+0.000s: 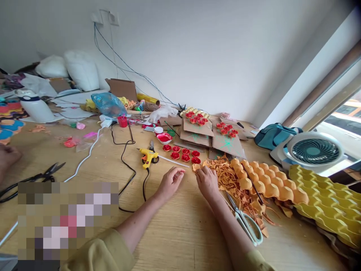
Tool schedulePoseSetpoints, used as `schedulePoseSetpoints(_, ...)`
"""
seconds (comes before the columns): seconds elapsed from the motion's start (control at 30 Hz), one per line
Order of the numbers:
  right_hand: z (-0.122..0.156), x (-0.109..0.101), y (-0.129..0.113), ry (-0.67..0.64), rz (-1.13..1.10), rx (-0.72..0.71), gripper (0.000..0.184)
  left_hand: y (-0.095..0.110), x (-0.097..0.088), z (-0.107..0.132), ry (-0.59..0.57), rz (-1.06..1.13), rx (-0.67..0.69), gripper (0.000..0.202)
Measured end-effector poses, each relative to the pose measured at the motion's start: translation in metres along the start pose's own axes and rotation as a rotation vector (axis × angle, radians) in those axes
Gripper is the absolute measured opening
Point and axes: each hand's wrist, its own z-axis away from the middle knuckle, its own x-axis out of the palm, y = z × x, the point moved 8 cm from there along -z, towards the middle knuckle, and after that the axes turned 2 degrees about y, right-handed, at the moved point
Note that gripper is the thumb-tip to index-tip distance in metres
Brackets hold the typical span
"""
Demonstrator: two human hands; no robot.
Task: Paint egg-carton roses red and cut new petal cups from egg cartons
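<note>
My left hand (170, 182) rests on the wooden floor (175, 229) with its fingers curled loosely and nothing in it. My right hand (207, 181) lies just right of it, its fingers pinching a small orange paper piece (195, 166) at the edge of a heap of orange scraps (229, 177). Several red paper roses (182, 153) sit in rows just beyond both hands. A yellow glue gun (148, 156) lies to the left of the roses.
White-handled scissors (246, 222) lie by my right forearm. Orange egg tray (267, 180) and yellow egg trays (324, 195) lie at right, a fan (314, 150) behind them. Black scissors (49, 172) and another person's hand (7, 158) are at far left. Cables cross the floor.
</note>
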Motion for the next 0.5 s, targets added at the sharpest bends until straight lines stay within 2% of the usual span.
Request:
schedulePoseSetpoints(0.17,0.021,-0.022,-0.040,-0.009,-0.049,-0.182,0.026,-0.005,0.012,0.005,-0.115,0.274,-0.144,0.052)
schedulePoseSetpoints(0.23,0.028,-0.026,-0.050,-0.007,-0.065,-0.222,0.029,-0.006,0.018,0.006,-0.203,0.386,-0.190,0.055)
schedulePoseSetpoints(0.33,0.033,-0.032,-0.053,0.052,-0.122,-0.228,0.025,-0.007,0.021,0.008,-0.290,0.507,-0.255,0.056)
schedulePoseSetpoints(0.5,0.034,-0.041,-0.042,0.230,-0.327,-0.173,0.016,-0.011,0.026,0.010,-0.353,0.614,-0.322,0.063)
